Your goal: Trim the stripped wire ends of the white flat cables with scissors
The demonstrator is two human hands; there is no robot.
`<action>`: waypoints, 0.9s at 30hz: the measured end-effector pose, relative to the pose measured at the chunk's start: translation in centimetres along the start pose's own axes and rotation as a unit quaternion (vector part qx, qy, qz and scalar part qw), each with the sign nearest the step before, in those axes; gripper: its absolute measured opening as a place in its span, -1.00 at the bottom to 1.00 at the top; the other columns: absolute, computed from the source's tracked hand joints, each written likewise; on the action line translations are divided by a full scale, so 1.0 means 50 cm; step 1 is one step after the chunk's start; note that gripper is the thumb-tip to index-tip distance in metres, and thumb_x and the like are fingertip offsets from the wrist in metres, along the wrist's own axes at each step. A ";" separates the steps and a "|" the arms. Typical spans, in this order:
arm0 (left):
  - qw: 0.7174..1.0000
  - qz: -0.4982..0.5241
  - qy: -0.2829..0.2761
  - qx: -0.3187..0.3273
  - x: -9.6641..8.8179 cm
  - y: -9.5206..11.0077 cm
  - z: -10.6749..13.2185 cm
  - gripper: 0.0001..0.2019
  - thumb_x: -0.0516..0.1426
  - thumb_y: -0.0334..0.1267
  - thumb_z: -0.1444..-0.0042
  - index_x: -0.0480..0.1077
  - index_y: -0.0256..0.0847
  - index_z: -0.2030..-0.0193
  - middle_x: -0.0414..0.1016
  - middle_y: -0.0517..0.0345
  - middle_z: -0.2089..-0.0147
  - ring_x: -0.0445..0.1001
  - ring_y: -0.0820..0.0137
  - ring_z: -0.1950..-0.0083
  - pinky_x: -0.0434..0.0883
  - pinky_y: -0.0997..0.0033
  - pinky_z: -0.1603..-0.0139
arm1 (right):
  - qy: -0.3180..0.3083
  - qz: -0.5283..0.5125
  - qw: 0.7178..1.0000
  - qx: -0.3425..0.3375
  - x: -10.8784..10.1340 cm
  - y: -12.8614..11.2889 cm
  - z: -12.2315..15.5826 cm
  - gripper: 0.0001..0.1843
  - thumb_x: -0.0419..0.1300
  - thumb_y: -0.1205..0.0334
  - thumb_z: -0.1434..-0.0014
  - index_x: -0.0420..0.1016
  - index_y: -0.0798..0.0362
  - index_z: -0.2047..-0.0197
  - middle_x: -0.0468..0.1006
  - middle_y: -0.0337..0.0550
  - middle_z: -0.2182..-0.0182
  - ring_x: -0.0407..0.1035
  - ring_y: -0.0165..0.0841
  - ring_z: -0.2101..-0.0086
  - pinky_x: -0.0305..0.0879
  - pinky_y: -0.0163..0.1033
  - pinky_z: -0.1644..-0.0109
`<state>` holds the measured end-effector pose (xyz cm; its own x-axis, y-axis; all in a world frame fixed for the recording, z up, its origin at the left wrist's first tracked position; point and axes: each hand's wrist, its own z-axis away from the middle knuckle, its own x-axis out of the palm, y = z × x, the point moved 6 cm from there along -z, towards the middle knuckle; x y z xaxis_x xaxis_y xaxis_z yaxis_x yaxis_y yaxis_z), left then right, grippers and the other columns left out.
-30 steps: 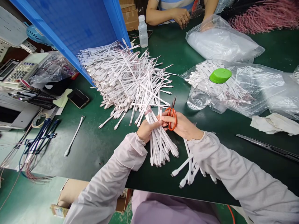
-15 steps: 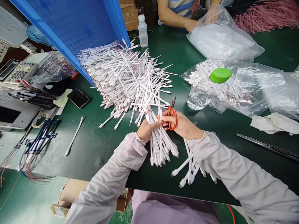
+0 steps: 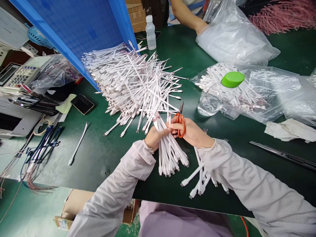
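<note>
My left hand is closed round a bundle of short white cables, their connector ends fanned toward me and bare pinkish wire ends pointing away. Hooked on my right hand is a pair of scissors with orange handles, blades pointing away from me. The right fingertips meet the left thumb at one cable of the bundle. Just beyond both hands lies a large heap of similar white cables. Several loose cables rest partly under my right forearm.
A blue crate stands behind the heap. To the right are a green-capped bottle, plastic bags and a utility knife. A phone and a single cable lie left. Across the table, a co-worker's arm reaches to a bag.
My hands and the bundle stay nearly still; the scissors shift very slightly. Across the table, the co-worker's arm has moved and the top of the plastic bag is lifted higher.
</note>
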<state>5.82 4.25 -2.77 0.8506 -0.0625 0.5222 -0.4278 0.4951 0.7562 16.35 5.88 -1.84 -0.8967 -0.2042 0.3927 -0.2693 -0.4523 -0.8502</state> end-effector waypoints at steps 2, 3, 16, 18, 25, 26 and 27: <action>1.000 0.000 0.000 -0.001 0.000 -0.001 0.000 -0.68 0.40 -0.29 0.20 0.47 -0.42 0.31 0.56 0.06 0.42 0.54 0.36 0.40 0.50 0.30 0.21 | 0.004 -0.007 1.000 0.000 -0.001 0.002 -0.001 -0.68 0.42 0.16 0.15 0.36 0.10 0.45 0.44 -0.25 0.46 0.26 -0.51 0.52 0.19 -0.35 0.50; 1.000 0.000 0.000 0.000 0.000 -0.001 -0.001 -0.68 0.40 -0.28 0.20 0.47 -0.42 0.32 0.56 0.05 0.42 0.54 0.36 0.40 0.50 0.31 0.22 | 0.005 -0.010 1.000 -0.002 -0.002 0.002 -0.002 -0.68 0.42 0.16 0.15 0.36 0.10 0.45 0.43 -0.25 0.46 0.25 -0.51 0.52 0.19 -0.36 0.51; 1.000 0.004 -0.003 0.003 0.004 0.001 0.002 -0.69 0.41 -0.29 0.23 0.47 -0.42 0.37 0.54 0.06 0.44 0.53 0.35 0.41 0.48 0.31 0.24 | 0.002 -0.012 1.000 -0.004 0.000 0.002 -0.001 -0.69 0.40 0.13 0.12 0.36 0.09 0.46 0.41 -0.26 0.50 0.24 -0.50 0.52 0.17 -0.34 0.49; 1.000 0.006 -0.003 0.001 0.003 0.000 0.002 -0.68 0.41 -0.29 0.24 0.47 -0.41 0.36 0.54 0.07 0.44 0.53 0.35 0.42 0.48 0.30 0.25 | -0.004 -0.010 1.000 -0.007 0.000 0.002 -0.001 -0.69 0.39 0.12 0.11 0.35 0.09 0.46 0.40 -0.26 0.51 0.23 -0.49 0.52 0.16 -0.33 0.50; 1.000 -0.001 -0.008 0.007 0.004 0.004 0.001 -0.69 0.40 -0.27 0.21 0.48 -0.42 0.35 0.54 0.06 0.44 0.52 0.37 0.43 0.48 0.31 0.23 | 0.000 -0.008 1.000 0.000 -0.002 0.004 -0.003 -0.68 0.42 0.18 0.17 0.36 0.09 0.45 0.43 -0.25 0.47 0.26 -0.50 0.52 0.19 -0.35 0.50; 1.000 -0.001 -0.006 0.007 0.003 0.005 0.000 -0.69 0.40 -0.28 0.21 0.48 -0.42 0.35 0.54 0.06 0.44 0.52 0.37 0.43 0.48 0.31 0.23 | 0.005 -0.009 1.000 -0.002 -0.003 0.005 -0.003 -0.67 0.43 0.17 0.17 0.37 0.09 0.45 0.43 -0.25 0.47 0.26 -0.50 0.52 0.19 -0.35 0.50; 1.000 -0.001 -0.005 0.007 0.002 0.004 0.000 -0.69 0.40 -0.28 0.21 0.48 -0.42 0.35 0.55 0.05 0.44 0.52 0.37 0.42 0.48 0.31 0.23 | 0.011 -0.012 1.000 -0.005 -0.003 0.005 -0.002 -0.66 0.43 0.14 0.16 0.37 0.09 0.45 0.43 -0.25 0.47 0.25 -0.51 0.53 0.19 -0.36 0.51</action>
<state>5.83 4.33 -2.56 0.8487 -0.0720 0.5240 -0.4298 0.4835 0.7626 16.36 5.90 -2.14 -0.8971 -0.1749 0.4058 -0.2944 -0.4481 -0.8441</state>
